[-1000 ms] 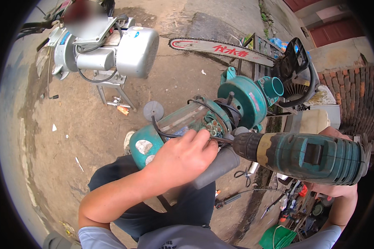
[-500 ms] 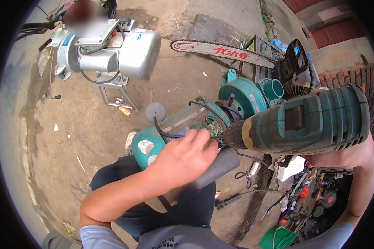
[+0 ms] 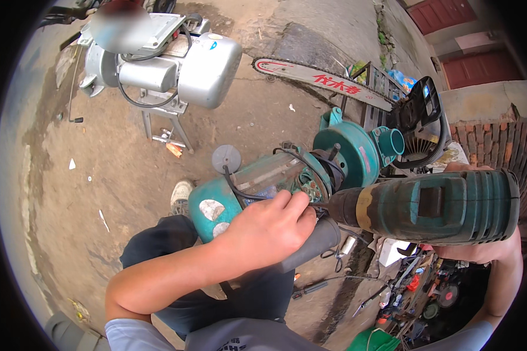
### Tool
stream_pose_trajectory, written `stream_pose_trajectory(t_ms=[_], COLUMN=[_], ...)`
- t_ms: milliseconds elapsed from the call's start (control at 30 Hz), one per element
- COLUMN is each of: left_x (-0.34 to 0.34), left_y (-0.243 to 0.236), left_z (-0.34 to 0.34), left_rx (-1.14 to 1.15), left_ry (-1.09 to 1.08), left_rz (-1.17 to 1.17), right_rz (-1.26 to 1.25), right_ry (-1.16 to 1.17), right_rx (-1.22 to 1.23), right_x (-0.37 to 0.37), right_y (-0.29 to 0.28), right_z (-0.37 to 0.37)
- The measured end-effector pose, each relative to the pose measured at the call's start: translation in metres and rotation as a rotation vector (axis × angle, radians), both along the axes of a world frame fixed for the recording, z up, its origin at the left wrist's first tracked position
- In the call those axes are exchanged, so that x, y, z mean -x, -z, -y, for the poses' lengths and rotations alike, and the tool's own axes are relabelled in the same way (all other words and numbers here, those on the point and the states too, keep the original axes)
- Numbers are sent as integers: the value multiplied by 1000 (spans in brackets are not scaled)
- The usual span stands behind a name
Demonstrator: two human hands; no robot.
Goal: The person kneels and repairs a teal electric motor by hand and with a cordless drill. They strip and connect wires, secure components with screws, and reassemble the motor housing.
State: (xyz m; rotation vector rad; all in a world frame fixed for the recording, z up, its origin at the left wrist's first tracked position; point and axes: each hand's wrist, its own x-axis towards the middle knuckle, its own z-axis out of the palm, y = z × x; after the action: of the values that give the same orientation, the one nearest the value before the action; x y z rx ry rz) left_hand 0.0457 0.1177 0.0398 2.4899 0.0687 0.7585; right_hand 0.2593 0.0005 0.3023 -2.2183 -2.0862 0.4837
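My right hand [image 3: 474,250] is wrapped round a dark green cordless drill [image 3: 445,207], its chuck pointing left; the handle is mostly hidden below the body. From the chuck a thin drill bit [image 3: 317,205] runs into the closed fingers of my left hand [image 3: 275,225], which hide its tip. Both hands work over a teal electric pump [image 3: 208,205] lying in front of my legs. Its wiring compartment [image 3: 310,186] is uncovered, showing green wires beside my left fingertips. Partly under my left hand is a dark grey cylinder [image 3: 313,243].
A silver motor [image 3: 208,73] rests on a metal stand at the far left. Beyond the pump lies a chainsaw [image 3: 334,85] on a dark rack. Scattered tools [image 3: 416,281] and a green bag [image 3: 372,339] are on the ground at right.
The drill's rear end has dipped, bringing its body closer to level. My left hand still pinches at the bit. The whole view has shifted slightly.
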Motion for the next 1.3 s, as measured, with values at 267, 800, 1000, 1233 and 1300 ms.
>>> stream_pose_trajectory(t_ms=[267, 800, 1000, 1233, 1300], left_x=[-1, 0, 0, 0, 0], left_y=[-1, 3, 2, 0, 0], left_z=[-2, -1, 0, 1, 0], left_rx=[11, 70, 65, 48, 37], left_ry=[-19, -9, -19, -26, -36], left_rz=[13, 16, 21, 37, 38], right_rz=[-10, -33, -25, -27, -28], right_ry=[29, 32, 32, 40, 32], right_rx=[13, 46, 52, 56, 58], right_x=[0, -1, 2, 4, 4], right_y=[6, -1, -2, -2, 0], right_z=[-2, -16, -15, -12, -11])
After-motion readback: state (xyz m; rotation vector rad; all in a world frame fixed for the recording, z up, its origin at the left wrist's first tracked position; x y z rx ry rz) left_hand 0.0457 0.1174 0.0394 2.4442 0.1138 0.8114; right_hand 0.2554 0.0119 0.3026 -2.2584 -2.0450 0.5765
